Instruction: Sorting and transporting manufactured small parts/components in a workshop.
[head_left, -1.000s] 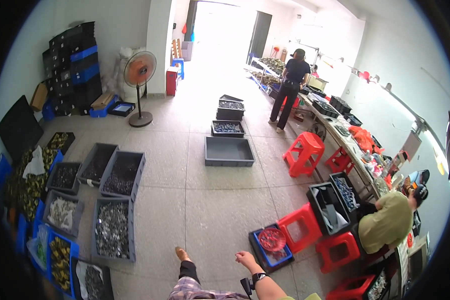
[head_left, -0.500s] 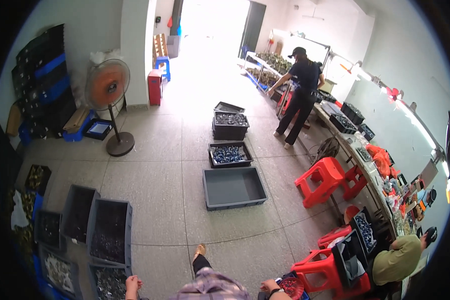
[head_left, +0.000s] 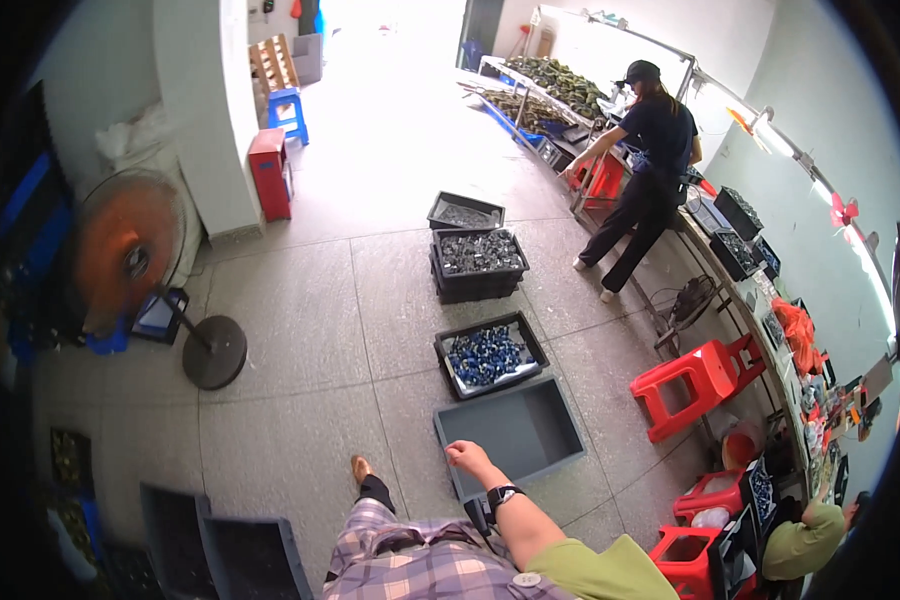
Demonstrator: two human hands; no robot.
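My right hand (head_left: 467, 458) reaches down over the near left rim of an empty grey bin (head_left: 530, 432) on the floor. Its fingers are curled at the rim, and I cannot tell whether they grip it. A dark watch (head_left: 503, 493) is on that wrist, with a green sleeve behind it. My left hand is out of the picture. My plaid-trousered leg and foot (head_left: 362, 470) step forward just left of the bin. Behind the empty bin lies a dark tray of blue parts (head_left: 490, 355).
Stacked dark trays of parts (head_left: 478, 262) stand farther back. A floor fan (head_left: 130, 250) stands at left and dark bins (head_left: 250, 550) at lower left. A red stool (head_left: 695, 380) is at right. A person in black (head_left: 650, 150) stands at the long workbench; another in green (head_left: 805, 540) sits at lower right.
I have walked forward across the floor. The empty grey bin is now right in front of me, and my right hand has come up and reached its rim.
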